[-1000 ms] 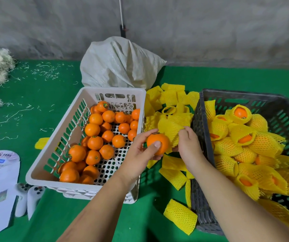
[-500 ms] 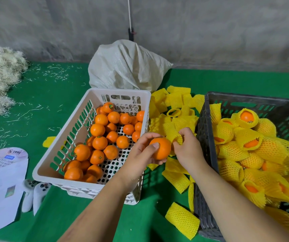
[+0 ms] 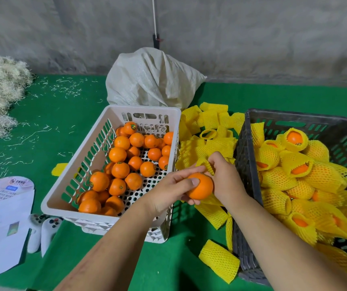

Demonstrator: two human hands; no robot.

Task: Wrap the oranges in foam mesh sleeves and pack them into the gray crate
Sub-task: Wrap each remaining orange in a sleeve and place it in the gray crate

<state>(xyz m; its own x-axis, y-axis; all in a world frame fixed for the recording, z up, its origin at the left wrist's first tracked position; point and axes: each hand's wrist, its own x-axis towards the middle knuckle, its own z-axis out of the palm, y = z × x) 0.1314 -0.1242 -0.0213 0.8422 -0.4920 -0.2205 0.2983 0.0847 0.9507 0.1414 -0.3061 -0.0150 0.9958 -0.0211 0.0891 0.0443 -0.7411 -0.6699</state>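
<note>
Since a second ago the right hand has lifted a foam sleeve off the yellow pile, and the left hand has drawn its orange back toward me. Left grip: fingers curled round the orange, thumb on top, just right of the white basket. Right grip: pinching the sleeve, which sits just above and behind the fruit. I judge the sleeve's mouth must come down over it. Gray crate waits right.
</note>
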